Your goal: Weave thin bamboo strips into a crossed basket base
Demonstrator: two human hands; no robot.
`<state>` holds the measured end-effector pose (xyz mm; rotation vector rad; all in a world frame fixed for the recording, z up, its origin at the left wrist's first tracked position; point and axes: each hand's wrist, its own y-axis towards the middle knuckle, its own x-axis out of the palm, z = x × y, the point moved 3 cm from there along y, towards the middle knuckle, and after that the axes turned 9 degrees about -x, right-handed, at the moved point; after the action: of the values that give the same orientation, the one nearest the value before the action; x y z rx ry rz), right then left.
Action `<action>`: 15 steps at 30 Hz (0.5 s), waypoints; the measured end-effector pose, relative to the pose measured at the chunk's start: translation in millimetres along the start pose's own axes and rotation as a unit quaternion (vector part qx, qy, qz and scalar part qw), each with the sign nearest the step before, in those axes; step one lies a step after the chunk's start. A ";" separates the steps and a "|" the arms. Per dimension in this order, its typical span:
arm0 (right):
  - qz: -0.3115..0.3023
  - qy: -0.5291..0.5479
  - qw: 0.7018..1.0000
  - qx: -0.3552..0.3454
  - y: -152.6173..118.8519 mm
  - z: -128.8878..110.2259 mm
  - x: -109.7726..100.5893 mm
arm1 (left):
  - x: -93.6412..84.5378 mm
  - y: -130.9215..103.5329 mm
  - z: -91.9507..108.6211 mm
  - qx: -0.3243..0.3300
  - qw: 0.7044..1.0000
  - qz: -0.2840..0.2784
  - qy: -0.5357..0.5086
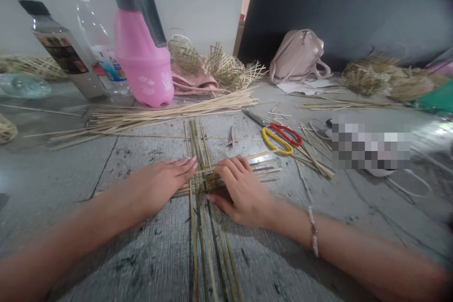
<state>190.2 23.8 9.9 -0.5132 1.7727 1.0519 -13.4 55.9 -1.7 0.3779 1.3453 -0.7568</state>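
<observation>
Thin green-yellow bamboo strips lie crossed over and under one another on the grey table, some running toward me and others sideways. My left hand rests flat on the left side of the crossing, fingers stretched out over the strips. At the right side, my right hand has its fingers curled and its thumb low, closed on the sideways strips, whose ends stick out past the knuckles. Exactly which strips it pinches is hidden under the fingers. A pair of scissors with one red and one yellow handle lies beyond my right hand.
A pile of pale bamboo strips lies across the back, before a pink spray bottle. Plastic bottles stand left of it. Woven pieces, a pale pink bag and a blurred-out item are farther off.
</observation>
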 end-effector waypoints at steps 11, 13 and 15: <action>0.010 0.013 1.000 0.014 -0.6 1.5 1.4 | 2.0 -0.2 -1.5 -0.005 1.000 0.023 -0.014; 0.021 0.006 1.000 0.015 -1.1 1.5 0.7 | -2.3 0.0 -1.4 0.000 1.000 0.021 -0.022; 0.023 0.000 1.000 0.016 -1.2 1.3 0.2 | -6.6 0.3 -1.9 0.016 0.999 0.015 -0.030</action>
<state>191.7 24.3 9.0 -0.4538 1.8075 1.0533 -14.8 59.2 4.1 0.3975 1.2705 -0.7609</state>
